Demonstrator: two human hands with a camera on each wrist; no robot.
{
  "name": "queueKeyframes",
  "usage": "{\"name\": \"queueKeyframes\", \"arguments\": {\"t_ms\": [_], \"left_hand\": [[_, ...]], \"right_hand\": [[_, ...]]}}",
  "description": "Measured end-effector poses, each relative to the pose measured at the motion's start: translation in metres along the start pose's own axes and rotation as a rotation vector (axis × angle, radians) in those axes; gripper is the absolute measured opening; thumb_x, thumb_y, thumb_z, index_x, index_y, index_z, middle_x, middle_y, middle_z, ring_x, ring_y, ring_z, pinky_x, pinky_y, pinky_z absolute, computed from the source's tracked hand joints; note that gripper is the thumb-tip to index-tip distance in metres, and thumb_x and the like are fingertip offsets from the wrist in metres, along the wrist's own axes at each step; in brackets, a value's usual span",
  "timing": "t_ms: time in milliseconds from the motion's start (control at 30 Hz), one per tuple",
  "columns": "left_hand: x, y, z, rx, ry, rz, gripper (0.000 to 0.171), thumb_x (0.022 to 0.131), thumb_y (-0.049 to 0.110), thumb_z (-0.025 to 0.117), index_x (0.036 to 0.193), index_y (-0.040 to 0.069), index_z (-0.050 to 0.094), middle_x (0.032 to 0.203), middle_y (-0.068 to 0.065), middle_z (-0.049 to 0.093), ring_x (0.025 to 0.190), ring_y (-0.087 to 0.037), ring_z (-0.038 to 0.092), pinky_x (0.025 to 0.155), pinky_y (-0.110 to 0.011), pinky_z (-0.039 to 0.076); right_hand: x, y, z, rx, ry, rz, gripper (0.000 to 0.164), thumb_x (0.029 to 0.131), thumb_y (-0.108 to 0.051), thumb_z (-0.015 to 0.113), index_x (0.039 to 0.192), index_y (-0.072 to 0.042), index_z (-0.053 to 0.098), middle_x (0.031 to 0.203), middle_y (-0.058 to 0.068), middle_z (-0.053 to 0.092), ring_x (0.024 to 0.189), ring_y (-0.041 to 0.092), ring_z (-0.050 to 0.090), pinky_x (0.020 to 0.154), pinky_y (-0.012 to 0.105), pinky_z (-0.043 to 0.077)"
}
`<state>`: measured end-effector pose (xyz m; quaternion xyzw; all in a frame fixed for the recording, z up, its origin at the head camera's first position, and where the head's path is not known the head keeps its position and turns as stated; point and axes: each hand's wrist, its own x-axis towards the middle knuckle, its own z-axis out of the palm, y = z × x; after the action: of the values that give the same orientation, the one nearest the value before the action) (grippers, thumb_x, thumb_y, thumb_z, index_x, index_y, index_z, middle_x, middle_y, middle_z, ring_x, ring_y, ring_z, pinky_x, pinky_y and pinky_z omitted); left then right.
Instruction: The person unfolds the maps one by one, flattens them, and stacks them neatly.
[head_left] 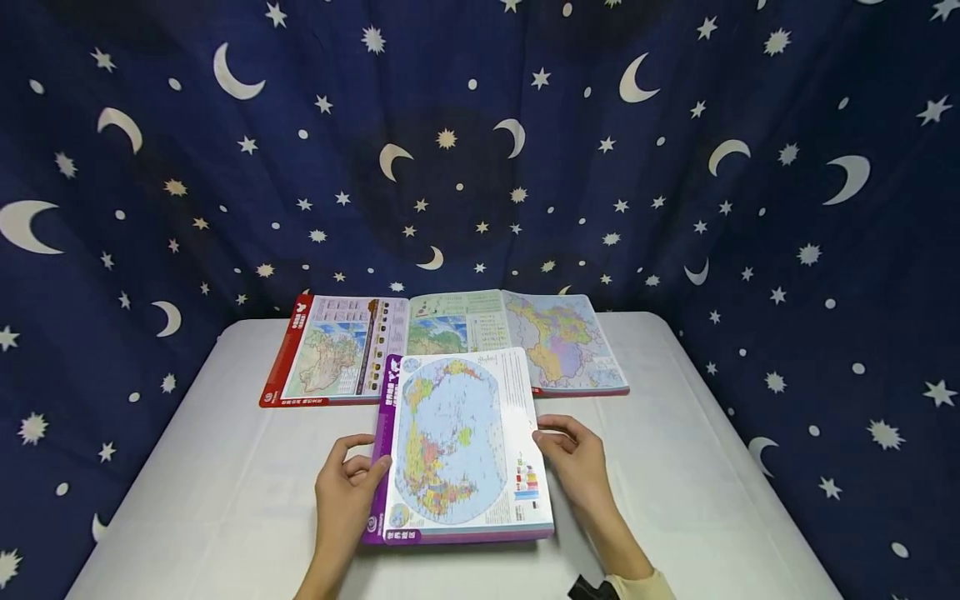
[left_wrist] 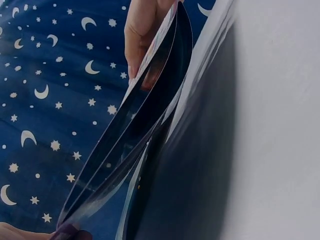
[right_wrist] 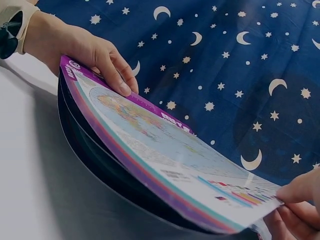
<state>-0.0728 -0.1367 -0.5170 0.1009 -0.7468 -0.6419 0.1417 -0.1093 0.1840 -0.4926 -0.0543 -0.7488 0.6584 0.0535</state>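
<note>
Here, a stack of laminated world map sheets [head_left: 459, 446] with a purple border sits lifted off the white table [head_left: 210, 492] at 6 o'clock, held from both sides. The left hand [head_left: 347, 490] curls its thumb over the purple edge at 9 o'clock, while the right hand [head_left: 573, 462] pinches the edge at 3 o'clock. Three more map sheets [head_left: 442, 342] lie flat at 12 o'clock, just behind the stack.

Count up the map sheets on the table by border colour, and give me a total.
Red-bordered map: 1
Purple-bordered world map, top sheet held by the left hand and right hand: 1
Map with no coloured border showing: 1
Total: 3 counted in the head view; more sheets lie under the world map in the wrist views, number unclear.
</note>
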Motion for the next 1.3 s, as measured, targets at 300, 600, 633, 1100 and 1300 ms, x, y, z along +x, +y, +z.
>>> {"name": "queueKeyframes", "arguments": {"t_ms": [300,600,633,1100,1300], "left_hand": [[0.013,0.002,0.007,-0.031,-0.002,0.007,0.036,0.084,0.012,0.079,0.117,0.012,0.063,0.070,-0.019,0.068,0.046,-0.013,0.054,0.041,-0.022,0.043],[0.021,0.023,0.012,-0.069,-0.017,0.027,0.037,0.086,0.004,0.075,0.120,0.001,0.061,0.075,-0.030,0.067,0.049,-0.022,0.060,0.042,-0.026,0.047],[0.024,0.020,0.013,-0.073,-0.011,0.028,0.036,0.086,0.005,0.076,0.119,0.003,0.061,0.075,-0.029,0.067,0.050,-0.023,0.061,0.042,-0.026,0.047],[0.063,-0.010,0.025,-0.069,0.012,0.130,0.027,0.089,0.009,0.074,0.114,0.006,0.063,0.073,-0.022,0.070,0.044,-0.012,0.052,0.038,-0.022,0.037],[0.075,-0.012,0.029,-0.065,0.026,0.114,0.025,0.090,0.012,0.072,0.112,0.007,0.063,0.078,-0.020,0.073,0.053,-0.013,0.063,0.041,-0.023,0.043]], "right_hand": [[0.015,0.001,0.000,-0.003,0.006,0.026,0.026,0.088,-0.013,0.076,0.111,-0.005,0.069,0.102,0.016,0.073,0.090,0.018,0.072,0.078,0.022,0.055],[0.032,0.003,-0.001,-0.014,0.013,0.020,0.025,0.087,-0.017,0.077,0.106,-0.002,0.070,0.103,0.016,0.072,0.089,0.020,0.070,0.078,0.023,0.054],[0.034,0.003,-0.001,-0.022,0.014,0.021,0.026,0.087,-0.019,0.077,0.105,-0.002,0.070,0.103,0.015,0.072,0.089,0.021,0.070,0.078,0.023,0.054],[0.060,0.013,0.011,0.004,0.103,0.000,0.020,0.086,-0.015,0.078,0.098,0.000,0.072,0.096,0.015,0.073,0.078,0.013,0.069,0.072,0.021,0.054],[0.069,0.012,0.014,-0.037,0.094,-0.045,0.019,0.086,-0.017,0.077,0.097,-0.003,0.072,0.098,0.015,0.072,0.081,0.016,0.070,0.072,0.021,0.055]]}}
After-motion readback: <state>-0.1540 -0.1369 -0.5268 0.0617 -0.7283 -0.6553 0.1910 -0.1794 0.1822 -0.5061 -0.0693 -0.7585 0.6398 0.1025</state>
